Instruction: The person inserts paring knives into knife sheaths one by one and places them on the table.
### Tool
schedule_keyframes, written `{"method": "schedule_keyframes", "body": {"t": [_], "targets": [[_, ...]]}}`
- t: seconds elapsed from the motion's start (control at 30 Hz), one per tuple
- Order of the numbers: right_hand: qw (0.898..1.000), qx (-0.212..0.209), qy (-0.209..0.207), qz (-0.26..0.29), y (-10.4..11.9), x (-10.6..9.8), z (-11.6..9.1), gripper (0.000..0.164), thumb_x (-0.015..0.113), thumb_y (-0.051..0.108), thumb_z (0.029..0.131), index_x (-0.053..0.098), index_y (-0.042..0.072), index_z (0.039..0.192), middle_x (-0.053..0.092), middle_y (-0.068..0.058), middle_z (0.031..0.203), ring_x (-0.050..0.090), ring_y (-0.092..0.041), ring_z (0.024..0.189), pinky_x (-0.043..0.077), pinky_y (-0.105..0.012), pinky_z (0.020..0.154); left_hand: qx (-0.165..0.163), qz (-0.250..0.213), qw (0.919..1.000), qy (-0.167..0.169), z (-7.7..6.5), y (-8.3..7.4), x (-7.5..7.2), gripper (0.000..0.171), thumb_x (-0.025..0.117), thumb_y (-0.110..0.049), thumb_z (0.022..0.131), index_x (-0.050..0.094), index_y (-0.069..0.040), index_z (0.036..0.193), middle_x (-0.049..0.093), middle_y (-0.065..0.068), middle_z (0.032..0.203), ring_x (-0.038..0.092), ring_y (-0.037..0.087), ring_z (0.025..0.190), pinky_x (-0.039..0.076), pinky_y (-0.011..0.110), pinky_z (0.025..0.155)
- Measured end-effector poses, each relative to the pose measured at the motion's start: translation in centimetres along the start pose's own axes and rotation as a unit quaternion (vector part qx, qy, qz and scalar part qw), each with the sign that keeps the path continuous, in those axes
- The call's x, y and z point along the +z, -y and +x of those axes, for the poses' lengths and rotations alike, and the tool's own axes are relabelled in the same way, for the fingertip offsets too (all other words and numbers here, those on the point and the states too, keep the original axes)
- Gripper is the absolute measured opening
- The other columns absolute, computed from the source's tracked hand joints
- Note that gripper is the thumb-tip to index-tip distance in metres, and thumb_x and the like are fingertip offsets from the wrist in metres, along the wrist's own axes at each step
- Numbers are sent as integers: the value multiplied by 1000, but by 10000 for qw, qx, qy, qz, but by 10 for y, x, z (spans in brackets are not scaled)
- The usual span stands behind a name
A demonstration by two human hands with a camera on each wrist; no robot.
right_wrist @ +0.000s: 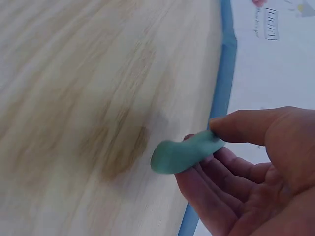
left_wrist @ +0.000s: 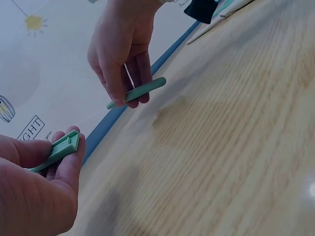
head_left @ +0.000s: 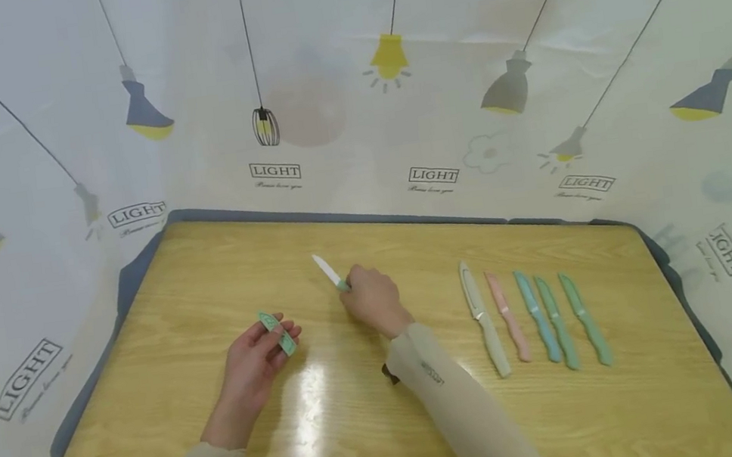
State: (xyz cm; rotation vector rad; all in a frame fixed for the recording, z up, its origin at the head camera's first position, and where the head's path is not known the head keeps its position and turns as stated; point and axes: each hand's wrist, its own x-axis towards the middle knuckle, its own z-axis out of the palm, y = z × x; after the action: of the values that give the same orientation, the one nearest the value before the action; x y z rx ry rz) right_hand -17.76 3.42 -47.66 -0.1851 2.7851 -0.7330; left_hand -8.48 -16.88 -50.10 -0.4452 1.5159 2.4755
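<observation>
My left hand (head_left: 255, 360) pinches a green knife sheath (head_left: 278, 334) between thumb and fingers, over the left part of the table. In the left wrist view the open end of the sheath (left_wrist: 69, 143) faces the camera. To its right, my right hand (head_left: 374, 296) holds a small knife by its green handle (right_wrist: 182, 155), thumb on one side and fingers on the other. The bare white blade (head_left: 326, 270) points up and to the left, away from me. Knife and sheath are apart. Most of the handle is hidden by the right hand in the head view.
On the right of the wooden table (head_left: 390, 424) several sheathed knives lie side by side: a large cream knife (head_left: 485, 320), a pink knife (head_left: 508, 315), a blue knife (head_left: 537, 316) and green ones (head_left: 585, 320). A printed curtain (head_left: 354, 131) hangs around the table's far and side edges.
</observation>
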Motion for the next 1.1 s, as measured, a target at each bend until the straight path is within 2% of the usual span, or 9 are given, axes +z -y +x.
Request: {"method": "schedule_keyframes", "body": {"t": [0.1, 0.3, 0.43, 0.6, 0.73, 0.83, 0.93, 1.03, 1.1], "targets": [[9994, -93, -44, 342, -10, -4, -11, 25, 58, 23, 95, 66, 3, 108, 62, -1, 77, 53, -13, 56, 46, -23, 45, 17, 34, 10000, 65, 3, 1, 4, 50, 50, -8, 100, 33, 10, 144, 55, 19, 124, 63, 21, 109, 48, 33, 97], [9950, -379, -108, 923, -37, -14, -32, 30, 60, 23, 94, 63, 4, 118, 65, -3, 98, 58, -12, 74, 52, -26, 62, -29, 18, 9999, 158, 10, 2, 18, 49, 49, -8, 101, 33, 10, 144, 51, 23, 128, 62, 22, 111, 49, 33, 96], [9894, -436, 59, 1386, -57, -20, -51, 27, 61, 23, 94, 62, 5, 114, 64, -1, 95, 61, -14, 77, 53, -27, 63, -95, -78, 9997, 232, 14, 5, 29, 49, 48, -7, 101, 32, 10, 144, 49, 25, 131, 61, 23, 112, 49, 33, 97], [9744, -585, 341, 2142, -77, -24, -76, 23, 58, 19, 97, 56, 4, 114, 65, -3, 93, 68, -19, 77, 56, -28, 62, -157, -258, 9989, 358, 18, 8, 44, 50, 48, -5, 100, 32, 9, 145, 56, 19, 126, 61, 24, 112, 48, 33, 97], [9675, -789, 476, 2357, -87, -24, -94, 23, 53, 17, 99, 51, 3, 117, 67, -5, 89, 67, -23, 76, 56, -28, 61, -220, -470, 9975, 481, 20, 11, 60, 50, 47, -3, 101, 29, 9, 145, 58, 20, 126, 60, 25, 113, 48, 34, 98], [9620, -951, 509, 2509, -93, -23, -107, 21, 48, 14, 101, 47, 0, 117, 65, -11, 85, 64, -26, 72, 55, -27, 59, -280, -639, 9961, 539, 21, 14, 71, 49, 46, -2, 101, 28, 9, 145, 56, 23, 129, 60, 26, 113, 48, 34, 98], [9603, -1032, 443, 2552, -98, -20, -116, 19, 44, 12, 102, 45, -1, 116, 61, -14, 79, 56, -19, 62, 48, -21, 52, -326, -801, 9945, 583, 22, 17, 82, 50, 47, -2, 100, 29, 9, 145, 56, 24, 129, 60, 27, 113, 48, 34, 97], [9639, -875, 261, 2501, -100, -18, -123, 22, 42, 19, 104, 46, 2, 116, 54, -8, 71, 43, -11, 53, 35, -17, 44, -290, -945, 9930, 641, 23, 20, 90, 50, 47, -1, 100, 28, 10, 145, 58, 23, 126, 60, 27, 113, 48, 35, 97], [9667, -677, 108, 2467, -100, -17, -127, 27, 41, 27, 104, 49, 5, 116, 50, -2, 69, 38, -8, 52, 32, -17, 43, -263, -1087, 9915, 660, 24, 22, 95, 49, 46, -1, 100, 27, 10, 145, 59, 22, 125, 60, 28, 114, 48, 36, 97]]}}
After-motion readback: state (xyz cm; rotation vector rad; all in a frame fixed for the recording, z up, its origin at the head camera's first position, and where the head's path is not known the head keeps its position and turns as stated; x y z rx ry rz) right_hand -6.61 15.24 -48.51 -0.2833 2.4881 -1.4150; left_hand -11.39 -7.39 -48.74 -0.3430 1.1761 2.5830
